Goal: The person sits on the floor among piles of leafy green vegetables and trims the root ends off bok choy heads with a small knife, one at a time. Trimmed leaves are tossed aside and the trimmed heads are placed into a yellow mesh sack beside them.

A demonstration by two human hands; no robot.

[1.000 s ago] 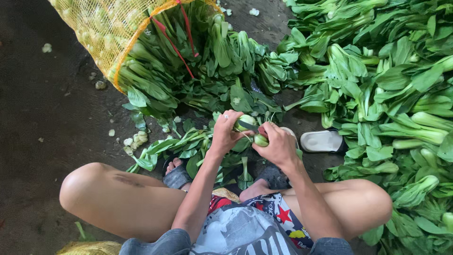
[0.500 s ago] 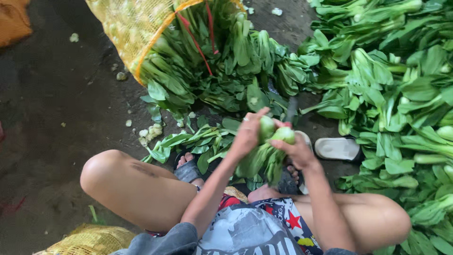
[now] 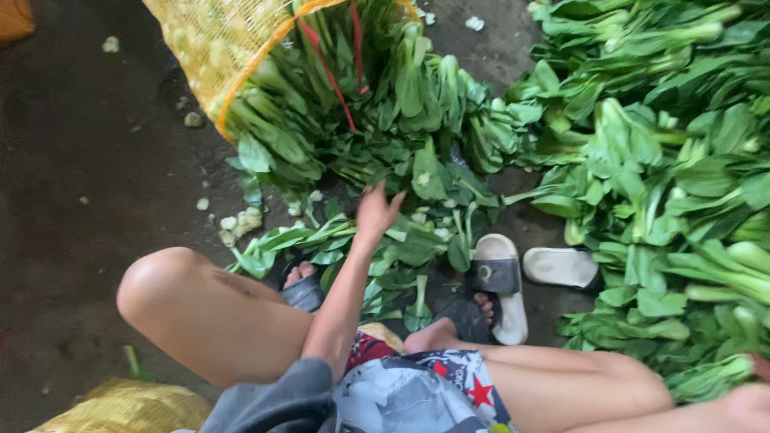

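**Left hand goes back to the sack for more greens**

The dark floor carries it all. A big heap of greens fills the right side. At the top edge a yellow net sack lies open, and its greens spill out, so I think much is done and much is left.

Loose leaves lie between the feet, with a slipper just beside them.

The left hand reaches to the sack's greens. Its grip is apart and holds nothing. The right hand is at the bottom right corner by the heap; I cannot tell its grip.

Half a second ago both hands held one green together above the knees. Now they are well apart and that green is gone from them.
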